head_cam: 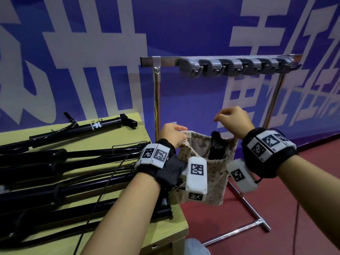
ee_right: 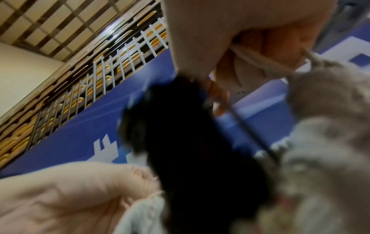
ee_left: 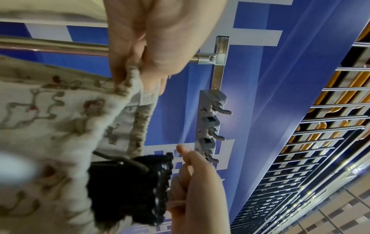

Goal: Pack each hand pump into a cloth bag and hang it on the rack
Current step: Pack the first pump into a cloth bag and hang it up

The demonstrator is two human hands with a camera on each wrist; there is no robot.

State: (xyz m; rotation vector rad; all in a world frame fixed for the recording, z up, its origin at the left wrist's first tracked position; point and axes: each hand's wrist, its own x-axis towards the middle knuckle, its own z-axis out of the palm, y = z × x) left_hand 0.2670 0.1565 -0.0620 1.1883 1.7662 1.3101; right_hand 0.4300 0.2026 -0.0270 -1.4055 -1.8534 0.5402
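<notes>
Bagged hand pump held up below the rack's hooks

At centre frame the left hand (head_cam: 173,133) pinches the cloth bag (head_cam: 200,162) rim while the right hand (head_cam: 232,120) curls round its drawstring (ee_right: 266,59), probably to cinch the mouth around the hand pump (head_cam: 218,146) handle poking out; the hook rack (head_cam: 237,66) waits at upper right, spare pumps (head_cam: 55,162) lie at left.

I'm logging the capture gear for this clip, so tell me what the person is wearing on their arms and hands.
Both forearms are bare, with no sleeves or gloves. The left hand and the right hand each have a black wrist strap carrying white boxy modules printed with black-and-white square markers. A thin black cable runs beneath the left forearm.
</notes>
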